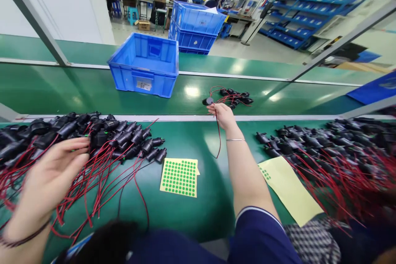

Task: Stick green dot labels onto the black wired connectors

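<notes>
The right hand [222,116] was stretched forward, its fingers pinched on a small black plug part with a thin red wire [217,136] that dangled below the wrist, held just short of a little cluster of like parts [236,97] on the green conveyor belt [77,90]. The left hand [52,177] lay open and loose, fingertips touching a heap of black plugs with red leads [102,136]. Between the arms lay a yellow sheet of green round stickers [179,176]. Beyond stood a blue plastic crate [145,66].
</notes>
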Tool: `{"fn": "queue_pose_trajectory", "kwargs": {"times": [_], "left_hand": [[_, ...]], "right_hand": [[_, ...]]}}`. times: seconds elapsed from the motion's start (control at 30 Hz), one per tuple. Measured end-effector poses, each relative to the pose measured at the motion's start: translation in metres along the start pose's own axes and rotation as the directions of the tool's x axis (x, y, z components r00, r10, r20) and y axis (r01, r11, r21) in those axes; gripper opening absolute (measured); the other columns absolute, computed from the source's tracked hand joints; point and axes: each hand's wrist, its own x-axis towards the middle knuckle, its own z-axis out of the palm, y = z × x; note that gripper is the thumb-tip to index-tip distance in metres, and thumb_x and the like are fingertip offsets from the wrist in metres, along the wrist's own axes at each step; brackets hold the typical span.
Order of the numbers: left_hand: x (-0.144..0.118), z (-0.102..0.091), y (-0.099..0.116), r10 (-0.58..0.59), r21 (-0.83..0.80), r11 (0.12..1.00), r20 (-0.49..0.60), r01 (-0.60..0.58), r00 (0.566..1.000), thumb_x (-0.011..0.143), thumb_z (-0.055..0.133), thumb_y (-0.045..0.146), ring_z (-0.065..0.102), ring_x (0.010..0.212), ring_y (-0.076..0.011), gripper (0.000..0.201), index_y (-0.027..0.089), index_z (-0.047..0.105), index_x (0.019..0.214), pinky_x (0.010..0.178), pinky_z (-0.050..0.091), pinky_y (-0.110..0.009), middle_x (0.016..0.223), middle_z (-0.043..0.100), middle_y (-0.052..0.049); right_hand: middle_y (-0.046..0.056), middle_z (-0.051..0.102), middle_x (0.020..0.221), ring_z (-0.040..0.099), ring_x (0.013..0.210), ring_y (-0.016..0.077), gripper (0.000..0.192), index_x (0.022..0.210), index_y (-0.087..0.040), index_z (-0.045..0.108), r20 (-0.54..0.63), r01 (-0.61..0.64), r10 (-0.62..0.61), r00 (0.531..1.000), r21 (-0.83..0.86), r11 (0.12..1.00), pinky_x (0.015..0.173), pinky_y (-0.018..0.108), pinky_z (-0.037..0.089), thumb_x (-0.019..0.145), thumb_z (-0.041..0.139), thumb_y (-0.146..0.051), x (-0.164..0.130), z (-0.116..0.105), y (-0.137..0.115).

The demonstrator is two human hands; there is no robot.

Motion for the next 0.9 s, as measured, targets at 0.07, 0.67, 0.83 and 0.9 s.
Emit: {"fn": "queue_pose_trajectory", "kwargs": {"times": [0.07,0.67,0.83,0.9], "left_hand": [[-0.005,0.046,0.008,-0.137,-0.099,0.981,0.269,0.169,0.953,0.080,0.077,0.047,0.067,0.110,-0.0240,0.034,0.027,0.070,0.107,0.101,0.056,-0.038,0.118,0.072,-0.005],[-0.022,0.122,0.023,-0.247,-0.596,0.537,0.566,0.597,0.787,0.072,0.082,0.034,0.069,0.087,-0.0168,0.041,0.029,0.058,0.106,0.078,0.056,-0.033,0.095,0.069,0.001],[-0.019,0.116,0.001,-0.292,-0.294,0.719,0.695,0.630,0.657,0.068,0.087,0.032,0.053,0.055,-0.0085,0.035,0.020,0.059,0.084,0.053,0.043,-0.022,0.066,0.057,0.005],[-0.022,0.123,-0.010,-0.301,-0.148,0.835,0.683,0.530,0.665,0.070,0.085,0.032,0.063,0.074,-0.0136,0.031,0.019,0.062,0.086,0.070,0.052,-0.028,0.085,0.067,0.000]], "right_hand": [[0.008,0.073,0.104,0.073,0.097,0.0175,0.014,0.085,-0.019,0.058,0.129,0.051,-0.077,0.989,0.196,0.979,0.086,0.031,0.060,0.093,0.052,-0.029,-0.031,0.010,-0.018],[-0.002,0.063,0.068,0.050,0.043,0.0042,0.030,0.085,-0.018,0.057,0.915,-0.145,-0.142,0.377,0.210,0.967,0.038,0.016,0.038,0.099,0.052,-0.045,-0.243,-0.024,-0.026],[0.003,0.070,0.077,0.065,0.066,0.0140,0.021,0.088,-0.020,0.063,0.741,0.093,-0.091,0.665,0.038,0.995,0.060,0.027,0.052,0.095,0.059,-0.039,-0.255,-0.021,0.015],[0.006,0.070,0.084,0.066,0.075,0.0182,0.019,0.088,-0.021,0.060,0.418,0.132,-0.064,0.906,-0.135,0.982,0.070,0.034,0.053,0.093,0.059,-0.039,-0.251,-0.016,0.031]]}}
